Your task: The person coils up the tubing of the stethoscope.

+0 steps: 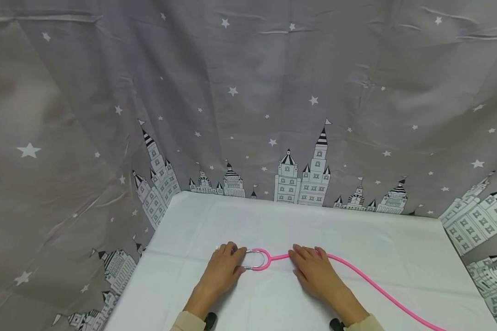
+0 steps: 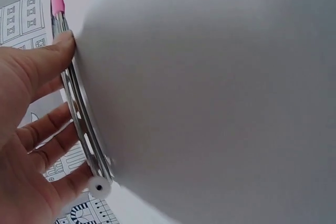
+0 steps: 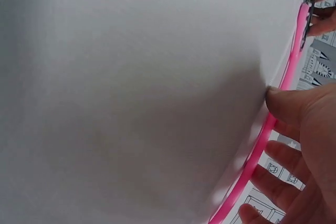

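Note:
A stethoscope with a pink tube (image 1: 378,288) lies across the white table, its Y-shaped joint (image 1: 270,259) between the two hands. My left hand (image 1: 222,270) holds the metal ear tubes (image 2: 79,106), thumb on one side and fingers on the other. One white eartip (image 2: 99,187) shows beside the little finger in the left wrist view. Over the pink tube, to the right of the joint, rests my right hand (image 1: 314,272) with fingers fairly straight and lightly spread. Its thumb tip reaches the white cloth. The chest piece is outside the views.
White cloth (image 1: 314,225) covers the table. Behind and along both sides hangs a grey curtain (image 1: 252,59) printed with stars and castles. From the right hand, the pink tube curves toward the table's near right side and leaves the head view at the bottom.

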`<state>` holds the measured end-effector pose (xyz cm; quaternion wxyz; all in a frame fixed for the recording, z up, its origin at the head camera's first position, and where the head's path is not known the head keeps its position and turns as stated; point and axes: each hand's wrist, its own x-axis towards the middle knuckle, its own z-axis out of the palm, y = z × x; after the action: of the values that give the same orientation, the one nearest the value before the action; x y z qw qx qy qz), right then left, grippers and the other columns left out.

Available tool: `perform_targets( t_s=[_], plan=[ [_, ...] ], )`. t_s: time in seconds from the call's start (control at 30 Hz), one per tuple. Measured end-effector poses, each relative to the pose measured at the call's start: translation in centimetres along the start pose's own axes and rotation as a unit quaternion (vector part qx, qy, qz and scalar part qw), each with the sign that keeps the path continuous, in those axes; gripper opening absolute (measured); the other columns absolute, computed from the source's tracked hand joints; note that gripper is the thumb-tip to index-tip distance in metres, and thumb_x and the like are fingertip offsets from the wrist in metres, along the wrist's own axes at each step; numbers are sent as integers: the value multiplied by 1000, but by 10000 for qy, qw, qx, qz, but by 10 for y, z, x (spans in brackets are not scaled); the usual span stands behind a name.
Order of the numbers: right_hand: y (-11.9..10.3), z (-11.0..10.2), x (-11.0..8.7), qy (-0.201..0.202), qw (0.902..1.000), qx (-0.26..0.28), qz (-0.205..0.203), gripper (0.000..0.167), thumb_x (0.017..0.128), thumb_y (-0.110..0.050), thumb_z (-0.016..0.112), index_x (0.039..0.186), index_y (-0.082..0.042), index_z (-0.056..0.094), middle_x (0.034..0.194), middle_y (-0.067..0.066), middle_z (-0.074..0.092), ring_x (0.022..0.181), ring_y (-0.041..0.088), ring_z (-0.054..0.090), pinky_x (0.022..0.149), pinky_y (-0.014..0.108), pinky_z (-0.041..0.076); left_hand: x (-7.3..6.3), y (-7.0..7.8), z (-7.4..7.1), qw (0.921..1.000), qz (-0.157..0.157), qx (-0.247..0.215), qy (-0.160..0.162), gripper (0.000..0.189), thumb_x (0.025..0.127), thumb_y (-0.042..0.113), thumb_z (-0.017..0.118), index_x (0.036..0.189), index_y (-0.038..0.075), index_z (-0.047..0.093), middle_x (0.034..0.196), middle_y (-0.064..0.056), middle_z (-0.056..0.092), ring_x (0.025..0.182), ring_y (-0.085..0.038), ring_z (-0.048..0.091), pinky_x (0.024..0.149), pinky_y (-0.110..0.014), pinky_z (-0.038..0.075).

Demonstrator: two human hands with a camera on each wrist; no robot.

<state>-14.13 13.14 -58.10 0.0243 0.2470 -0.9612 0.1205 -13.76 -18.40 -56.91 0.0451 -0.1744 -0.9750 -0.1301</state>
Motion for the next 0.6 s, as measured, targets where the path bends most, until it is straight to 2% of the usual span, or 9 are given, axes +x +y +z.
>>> perform_targets(
  t_s=[0.17, 0.27, 0.43, 0.6],
  plan=[
    [1, 1, 4, 170, 9996, -204, 91, 46, 98, -34, 79, 140, -18, 68, 141, 5, 70, 128, 30, 66, 110, 58, 51, 3, -3, 0, 9994, 42, 328, -39, 48, 90, 35, 89, 133, 22, 74, 111, 0, 67, 99, -16, 55, 85, -36, 52],
    [1, 0, 5, 271, 9993, -204, 174, 39, 98, -31, 79, 133, -18, 70, 132, 4, 72, 121, 28, 66, 105, 57, 55, 3, -4, -1, 9992, 88, 375, -107, 46, 89, 38, 88, 131, 23, 75, 105, 3, 66, 92, -13, 53, 77, -31, 50],
    [2, -1, 6, 510, 9981, -196, 277, 22, 97, -17, 80, 118, -14, 72, 114, 5, 72, 103, 27, 66, 87, 49, 58, 1, -8, -1, 9992, 210, 220, -246, 48, 92, 38, 86, 135, 22, 73, 105, 2, 65, 83, -8, 51, 72, -28, 51],
    [6, -3, 7, 662, 9966, -170, 452, 14, 96, -9, 80, 105, -12, 70, 99, 4, 70, 88, 24, 62, 74, 43, 58, 0, -10, -2, 9982, 328, -294, -410, 55, 93, 27, 86, 144, 19, 67, 108, 2, 64, 79, -4, 50, 72, -25, 51]
  ],
)
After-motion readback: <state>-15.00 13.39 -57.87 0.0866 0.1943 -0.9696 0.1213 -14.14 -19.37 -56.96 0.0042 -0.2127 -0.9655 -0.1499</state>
